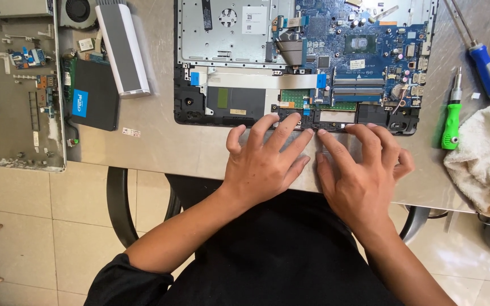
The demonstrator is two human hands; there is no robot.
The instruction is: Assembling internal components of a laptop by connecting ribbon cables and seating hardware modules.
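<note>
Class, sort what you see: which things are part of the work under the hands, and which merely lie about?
In use: opened laptop base, left hand, right hand.
Lying about: green screwdriver, blue screwdriver, white towel, black drive, grey bar.

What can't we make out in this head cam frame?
- Front edge of the open laptop: covered by the left hand and right hand, so contact there is unclear.
- Laptop's top: cut off by the frame edge.
- Blue screwdriver: tip cut off at top.
- Second opened case: cut off at left.
</note>
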